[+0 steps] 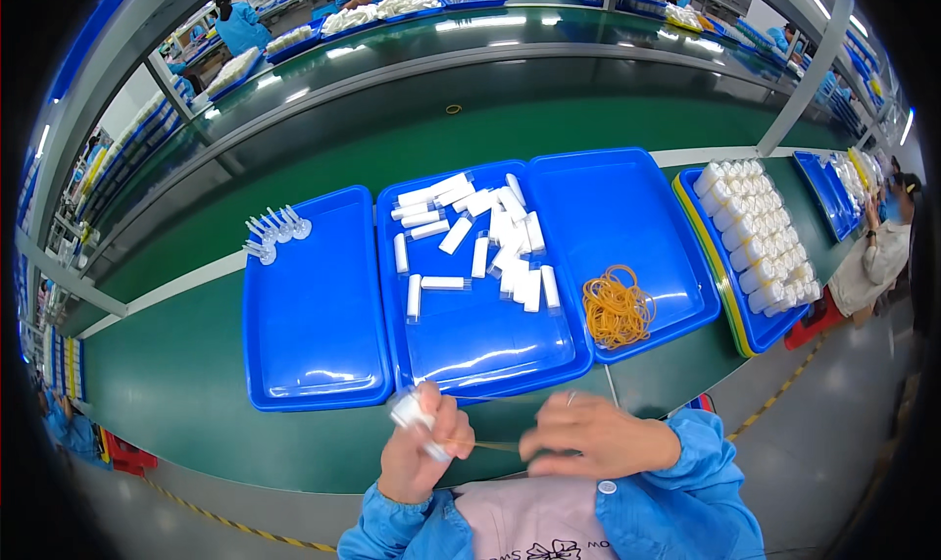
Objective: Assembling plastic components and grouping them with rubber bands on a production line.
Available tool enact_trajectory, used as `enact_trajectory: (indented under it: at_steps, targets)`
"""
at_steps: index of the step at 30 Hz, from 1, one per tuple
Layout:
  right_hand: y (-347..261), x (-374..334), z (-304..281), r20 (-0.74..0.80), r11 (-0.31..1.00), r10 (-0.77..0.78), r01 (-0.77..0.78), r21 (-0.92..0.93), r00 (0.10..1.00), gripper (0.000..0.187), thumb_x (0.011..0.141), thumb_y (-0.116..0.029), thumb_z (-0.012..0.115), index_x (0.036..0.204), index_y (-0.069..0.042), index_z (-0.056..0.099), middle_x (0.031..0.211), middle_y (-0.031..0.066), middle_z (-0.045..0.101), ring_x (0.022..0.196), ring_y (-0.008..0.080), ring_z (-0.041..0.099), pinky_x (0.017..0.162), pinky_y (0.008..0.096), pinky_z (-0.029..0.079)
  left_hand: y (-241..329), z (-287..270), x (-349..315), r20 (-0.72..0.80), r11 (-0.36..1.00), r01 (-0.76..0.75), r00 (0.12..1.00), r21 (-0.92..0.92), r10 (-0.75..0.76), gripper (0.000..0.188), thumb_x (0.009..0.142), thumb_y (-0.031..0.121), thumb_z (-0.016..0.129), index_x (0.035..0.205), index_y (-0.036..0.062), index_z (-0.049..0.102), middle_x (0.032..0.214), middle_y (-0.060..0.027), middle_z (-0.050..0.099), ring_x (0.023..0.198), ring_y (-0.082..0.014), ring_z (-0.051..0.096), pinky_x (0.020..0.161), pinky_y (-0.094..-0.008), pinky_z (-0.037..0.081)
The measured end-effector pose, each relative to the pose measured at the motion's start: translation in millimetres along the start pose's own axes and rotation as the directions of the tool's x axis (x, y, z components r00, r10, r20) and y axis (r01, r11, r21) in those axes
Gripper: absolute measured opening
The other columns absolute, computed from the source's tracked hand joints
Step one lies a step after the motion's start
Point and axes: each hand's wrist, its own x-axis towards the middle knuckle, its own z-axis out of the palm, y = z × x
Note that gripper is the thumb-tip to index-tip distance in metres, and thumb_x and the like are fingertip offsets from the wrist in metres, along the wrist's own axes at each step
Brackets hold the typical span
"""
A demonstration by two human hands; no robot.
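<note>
Head view: left hand grips white tube; right hand holds band; shirt lettered.

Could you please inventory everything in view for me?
Shallow rectangular plastic trays: three, blue, abreast, centre
Stemmed plastic pieces: several, clear, left tray
Short cylindrical pieces: over twenty, white, middle tray
Looped rubber bands: uncountable, orange, right tray
Stacked trays: several, blue/yellow/green, right
Bundled cylinders: many, white, atop stack
Flat bench: one, green, beneath trays
Workers: several, mostly blue-clothed, background
Left hand: one, blue-sleeved, holding white piece
Right hand: one, blue-sleeved, holding tan strand
</note>
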Motion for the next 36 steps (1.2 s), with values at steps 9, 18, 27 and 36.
enact_trajectory:
  at_steps: [9, 18, 27, 36]
  targets:
    - [27.2, 0.0, 12.7, 0.009, -0.213, 0.255, 0.047, 0.976, 0.967, 0.055, 0.095, -0.005, 0.051, 0.147, -0.004, 0.032, 0.146, 0.017, 0.038, 0.098, 0.0253, 0.062, 0.086, 0.0395, 0.054, 4.4, 11.7, 2.6, 0.482, -0.008, -0.512, 0.802, 0.859, 0.352, 0.06, 0.067, 0.027, 0.086, 0.115, 0.0083, 0.055, 0.073, -0.0022, 0.06, 0.065, -0.0187, 0.058, 0.058, -0.0319, 0.046]
    - [9.1, 20.2, 40.2, -0.221, 0.995, 0.083, -0.093, -0.035, 0.972, 0.036, 0.084, -0.011, 0.067, 0.12, -0.011, 0.058, 0.121, 0.0072, 0.057, 0.089, 0.0238, 0.062, 0.071, 0.0324, 0.053, -18.6, 17.8, 13.0, 0.263, -0.366, -0.175, 0.942, 0.914, 0.206, 0.088, 0.069, 0.01, 0.076, 0.145, 0.0031, 0.032, 0.088, -0.0082, 0.064, 0.078, -0.0265, 0.062, 0.069, -0.0376, 0.05]
    - [9.3, 17.9, 29.3, -0.493, 0.986, 0.089, -0.145, -0.076, 0.865, 0.042, 0.07, -0.009, 0.078, 0.107, -0.008, 0.06, 0.109, 0.0101, 0.057, 0.091, 0.0292, 0.06, 0.071, 0.0357, 0.051, -7.6, 13.3, 12.8, 0.255, 0.191, -0.317, 0.923, 0.929, 0.289, 0.09, 0.077, 0.05, 0.073, 0.143, 0.0023, 0.035, 0.136, -0.0196, 0.041, 0.127, -0.0333, 0.042, 0.101, -0.045, 0.038]
    - [3.9, 27.6, 38.6, -0.471, 0.993, 0.045, -0.092, -0.078, 0.881, 0.043, 0.07, -0.004, 0.076, 0.11, -0.007, 0.059, 0.111, 0.0114, 0.055, 0.096, 0.0294, 0.058, 0.073, 0.0372, 0.051, -19.9, 25.6, 19.7, -0.011, 0.735, -0.058, 0.996, 0.676, 0.089, 0.082, 0.085, 0.023, 0.069, 0.15, 0.0063, 0.021, 0.146, -0.0156, 0.029, 0.131, -0.0288, 0.039, 0.107, -0.0421, 0.036]
